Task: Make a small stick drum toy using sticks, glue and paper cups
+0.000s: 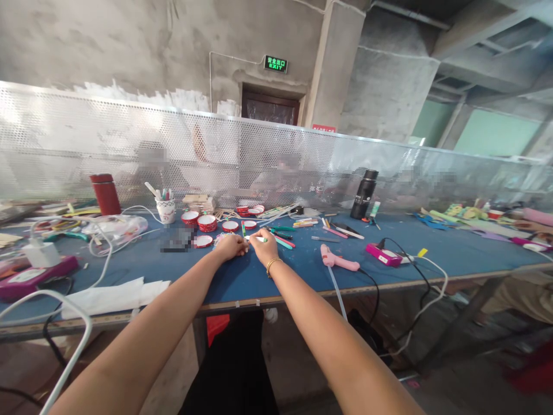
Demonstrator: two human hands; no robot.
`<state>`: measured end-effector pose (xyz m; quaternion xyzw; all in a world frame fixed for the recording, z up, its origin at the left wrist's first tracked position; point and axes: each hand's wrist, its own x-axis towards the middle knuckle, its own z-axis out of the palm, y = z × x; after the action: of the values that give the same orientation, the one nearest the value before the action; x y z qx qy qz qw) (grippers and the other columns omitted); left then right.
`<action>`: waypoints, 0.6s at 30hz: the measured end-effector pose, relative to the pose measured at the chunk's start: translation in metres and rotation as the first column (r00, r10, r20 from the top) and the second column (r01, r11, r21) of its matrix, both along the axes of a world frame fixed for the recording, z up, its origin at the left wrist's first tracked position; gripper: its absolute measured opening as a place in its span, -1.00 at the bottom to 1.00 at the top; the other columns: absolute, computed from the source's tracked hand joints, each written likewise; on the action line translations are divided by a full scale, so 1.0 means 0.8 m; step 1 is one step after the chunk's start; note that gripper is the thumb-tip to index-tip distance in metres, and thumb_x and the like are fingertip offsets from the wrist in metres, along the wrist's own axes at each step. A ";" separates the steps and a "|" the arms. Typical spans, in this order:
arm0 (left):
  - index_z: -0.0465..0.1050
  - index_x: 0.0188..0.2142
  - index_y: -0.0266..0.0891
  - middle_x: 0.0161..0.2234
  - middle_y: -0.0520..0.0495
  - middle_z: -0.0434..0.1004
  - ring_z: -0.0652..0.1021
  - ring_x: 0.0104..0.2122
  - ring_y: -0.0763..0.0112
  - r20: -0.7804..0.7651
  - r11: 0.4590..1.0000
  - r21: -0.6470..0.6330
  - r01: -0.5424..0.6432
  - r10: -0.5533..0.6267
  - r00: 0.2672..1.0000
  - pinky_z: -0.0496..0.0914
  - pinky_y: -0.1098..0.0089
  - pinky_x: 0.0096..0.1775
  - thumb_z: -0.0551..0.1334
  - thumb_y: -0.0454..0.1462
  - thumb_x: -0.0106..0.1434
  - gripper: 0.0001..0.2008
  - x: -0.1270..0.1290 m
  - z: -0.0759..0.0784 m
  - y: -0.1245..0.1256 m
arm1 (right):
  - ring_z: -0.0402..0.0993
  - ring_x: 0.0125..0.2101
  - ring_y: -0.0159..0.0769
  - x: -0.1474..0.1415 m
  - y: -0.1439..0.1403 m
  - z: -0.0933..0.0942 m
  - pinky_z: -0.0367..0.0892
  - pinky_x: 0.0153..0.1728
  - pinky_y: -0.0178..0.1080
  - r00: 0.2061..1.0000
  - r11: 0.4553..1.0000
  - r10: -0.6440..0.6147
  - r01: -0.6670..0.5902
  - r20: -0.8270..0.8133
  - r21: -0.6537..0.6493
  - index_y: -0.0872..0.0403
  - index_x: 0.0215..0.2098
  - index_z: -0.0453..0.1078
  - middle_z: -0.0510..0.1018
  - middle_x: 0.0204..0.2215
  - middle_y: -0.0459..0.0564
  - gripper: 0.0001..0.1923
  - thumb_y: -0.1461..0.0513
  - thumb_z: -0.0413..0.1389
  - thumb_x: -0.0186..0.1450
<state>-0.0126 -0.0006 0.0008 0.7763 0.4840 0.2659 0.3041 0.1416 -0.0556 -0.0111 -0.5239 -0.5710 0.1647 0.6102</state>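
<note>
My right hand (264,248), with a gold bracelet at its wrist, is closed around a white marker pen (261,238) with a green end. The pen's tip points left toward my other hand. Fingers curled, my left hand (231,246) pinches a thin green-coloured stick (243,227) that stands up past the fingertips. Both hands are close together over the blue tabletop (246,282). Just behind them are red-and-white round lids (230,226), some of them stacked. Beyond my right hand lie several coloured pens (285,243).
A pink glue gun (339,259) with its cord lies to the right, near a magenta power strip (383,255). A black bottle (364,195), a red bottle (105,195) and a paper cup (165,211) of pens stand along the perforated metal screen (207,155). White cloth (112,295) lies front left.
</note>
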 end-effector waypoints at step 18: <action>0.57 -0.49 -0.16 -0.56 0.04 0.56 0.57 -0.50 0.43 0.006 1.000 -0.007 -0.003 0.003 1.000 0.40 0.51 -0.40 0.31 -0.12 0.25 -0.76 0.000 -0.001 0.002 | 0.58 -0.24 -0.14 -0.001 0.006 -0.003 0.42 -0.16 -0.21 1.000 0.999 -0.004 0.005 -0.018 0.036 -0.04 -0.47 0.38 0.65 -0.41 -0.10 -0.87 0.12 0.14 0.21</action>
<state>-0.0124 0.0014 0.0000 0.7737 0.4851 0.2673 0.3078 0.1406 -0.0512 -0.0138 -0.5126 -0.5671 0.1578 0.6251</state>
